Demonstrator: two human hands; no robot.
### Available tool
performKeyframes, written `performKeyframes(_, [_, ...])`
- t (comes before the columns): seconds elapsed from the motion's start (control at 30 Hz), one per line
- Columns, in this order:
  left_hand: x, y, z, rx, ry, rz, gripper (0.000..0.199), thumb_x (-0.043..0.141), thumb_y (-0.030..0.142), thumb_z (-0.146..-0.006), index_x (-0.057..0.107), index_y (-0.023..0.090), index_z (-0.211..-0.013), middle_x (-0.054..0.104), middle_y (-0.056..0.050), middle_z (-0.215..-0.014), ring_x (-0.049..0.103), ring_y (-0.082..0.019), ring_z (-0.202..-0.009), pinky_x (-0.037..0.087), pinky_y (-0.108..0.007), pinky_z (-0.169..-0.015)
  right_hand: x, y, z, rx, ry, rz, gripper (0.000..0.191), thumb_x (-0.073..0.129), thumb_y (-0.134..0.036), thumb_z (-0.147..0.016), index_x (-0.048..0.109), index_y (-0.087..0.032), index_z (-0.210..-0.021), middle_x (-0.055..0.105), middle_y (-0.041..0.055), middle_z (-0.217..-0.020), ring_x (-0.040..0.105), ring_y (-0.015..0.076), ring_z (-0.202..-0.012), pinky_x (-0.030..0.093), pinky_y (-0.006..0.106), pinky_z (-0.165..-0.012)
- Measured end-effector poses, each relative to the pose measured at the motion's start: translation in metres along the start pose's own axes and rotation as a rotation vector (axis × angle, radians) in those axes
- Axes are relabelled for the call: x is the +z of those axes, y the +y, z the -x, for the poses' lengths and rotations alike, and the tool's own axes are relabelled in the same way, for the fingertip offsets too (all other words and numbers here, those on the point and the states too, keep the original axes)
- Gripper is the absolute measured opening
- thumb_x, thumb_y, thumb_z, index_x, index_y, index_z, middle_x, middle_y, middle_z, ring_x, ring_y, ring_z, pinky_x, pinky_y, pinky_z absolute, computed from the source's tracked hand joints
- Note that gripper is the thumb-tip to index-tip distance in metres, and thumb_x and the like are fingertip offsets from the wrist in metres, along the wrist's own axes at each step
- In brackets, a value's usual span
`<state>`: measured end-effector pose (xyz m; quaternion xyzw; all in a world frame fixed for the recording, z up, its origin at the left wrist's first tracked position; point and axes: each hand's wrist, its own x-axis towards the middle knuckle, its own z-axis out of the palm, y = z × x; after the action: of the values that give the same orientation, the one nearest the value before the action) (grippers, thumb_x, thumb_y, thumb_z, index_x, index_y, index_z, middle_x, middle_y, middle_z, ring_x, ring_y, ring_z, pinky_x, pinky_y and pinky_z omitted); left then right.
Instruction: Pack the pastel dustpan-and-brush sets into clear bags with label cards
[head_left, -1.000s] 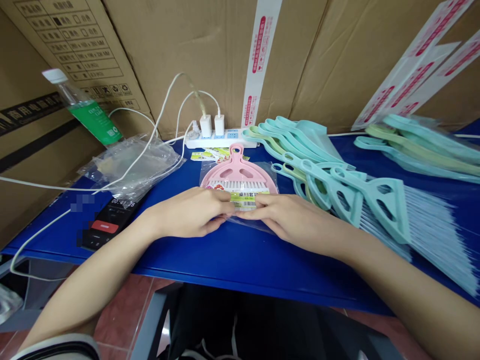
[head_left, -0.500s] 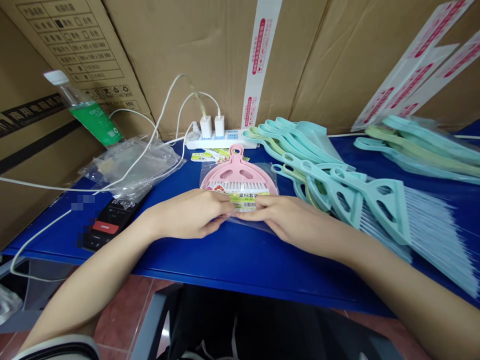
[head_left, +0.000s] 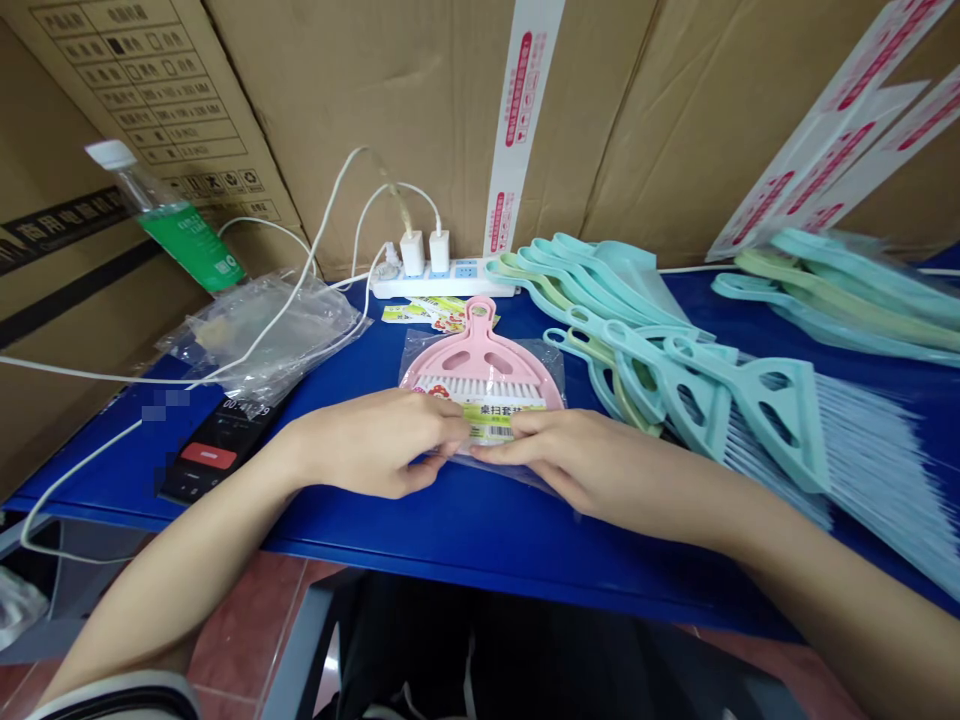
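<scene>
A pink dustpan (head_left: 480,345) with a white-bristled brush (head_left: 480,387) lies in a clear plastic bag (head_left: 556,352), handle pointing away from me. A yellow-green and white printed card (head_left: 491,425) is inside, across its near part. My left hand (head_left: 386,440) closes on the bag's near edge at the left, fingers curled. At the right of that same edge, my right hand (head_left: 574,455) pinches the plastic, thumb and index finger pointing left. The fingers cover parts of the card and the edge.
Light-blue and green brushes and dustpans (head_left: 780,430) lie in a pile to the right, and bagged ones (head_left: 862,290) behind. Several loose cards (head_left: 431,312) lie before a power strip (head_left: 469,282). At the left are empty bags (head_left: 262,330), a phone (head_left: 221,445), a bottle (head_left: 187,240) and white cables.
The bagged dustpan has slid slightly toward me and to the right. Both hands have shifted a little nearer with it, still on the bag's near edge.
</scene>
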<state>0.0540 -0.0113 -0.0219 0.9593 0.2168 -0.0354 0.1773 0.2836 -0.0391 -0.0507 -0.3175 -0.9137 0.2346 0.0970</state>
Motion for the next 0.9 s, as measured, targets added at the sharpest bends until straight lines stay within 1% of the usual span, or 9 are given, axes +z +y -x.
performKeyframes(0.13, [0.0008, 0.0014, 0.0000, 0.005, -0.031, 0.021, 0.018, 0.056, 0.001, -0.080, 0.053, 0.018, -0.078, 0.060, 0.001, -0.081, 0.060, -0.015, -0.075, 0.046, -0.026, -0.069, -0.0025, -0.0031, -0.0001, -0.026, -0.008, -0.019, 0.048, 0.045, -0.003, -0.091, 0.069, -0.028, -0.124, 0.075, 0.0045, -0.107, 0.069, 0.0176, -0.092, 0.051, 0.029, -0.080])
performKeyframes(0.3, [0.0020, 0.0028, 0.0001, 0.007, -0.042, 0.025, 0.018, 0.058, 0.001, -0.079, 0.053, 0.019, -0.078, 0.060, 0.001, -0.080, 0.060, -0.015, -0.073, 0.047, -0.026, -0.069, -0.0025, -0.0042, 0.0004, -0.012, -0.040, -0.036, 0.037, 0.046, -0.010, -0.096, 0.072, -0.023, -0.118, 0.075, 0.0049, -0.111, 0.069, 0.0198, -0.097, 0.050, 0.032, -0.083])
performKeyframes(0.43, [0.0020, 0.0034, 0.0003, 0.019, -0.032, 0.048, 0.020, 0.058, 0.000, -0.078, 0.052, 0.019, -0.077, 0.060, 0.002, -0.078, 0.059, -0.015, -0.071, 0.046, -0.026, -0.068, -0.0023, -0.0047, 0.0007, 0.018, -0.055, -0.047, 0.036, 0.047, -0.013, -0.097, 0.071, -0.025, -0.121, 0.075, 0.0032, -0.114, 0.069, 0.0194, -0.100, 0.049, 0.031, -0.084])
performKeyframes(0.53, [0.0018, 0.0035, 0.0001, 0.025, -0.035, 0.075, 0.020, 0.057, -0.001, -0.077, 0.052, 0.019, -0.077, 0.060, 0.002, -0.078, 0.059, -0.014, -0.072, 0.046, -0.026, -0.068, -0.0030, -0.0051, 0.0003, 0.015, -0.044, -0.076, 0.034, 0.049, -0.013, -0.097, 0.072, -0.026, -0.119, 0.075, 0.0018, -0.115, 0.069, 0.0187, -0.102, 0.049, 0.031, -0.086])
performKeyframes(0.77, [0.0015, 0.0048, -0.0005, 0.016, -0.045, 0.079, 0.021, 0.056, -0.002, -0.078, 0.052, 0.018, -0.078, 0.060, 0.002, -0.077, 0.059, -0.014, -0.071, 0.044, -0.025, -0.067, -0.0006, -0.0043, -0.0024, 0.009, -0.014, -0.086, 0.031, 0.050, -0.012, -0.096, 0.076, -0.025, -0.107, 0.078, 0.0009, -0.105, 0.072, 0.0172, -0.094, 0.049, 0.029, -0.081])
performKeyframes(0.9, [0.0012, 0.0046, -0.0010, 0.018, -0.045, 0.069, 0.020, 0.055, -0.001, -0.080, 0.051, 0.018, -0.077, 0.059, 0.002, -0.076, 0.057, -0.013, -0.069, 0.043, -0.025, -0.065, 0.0027, -0.0024, -0.0034, -0.020, 0.023, -0.042, 0.029, 0.053, -0.011, -0.094, 0.076, -0.025, -0.106, 0.078, 0.0002, -0.103, 0.072, 0.0158, -0.090, 0.049, 0.027, -0.078])
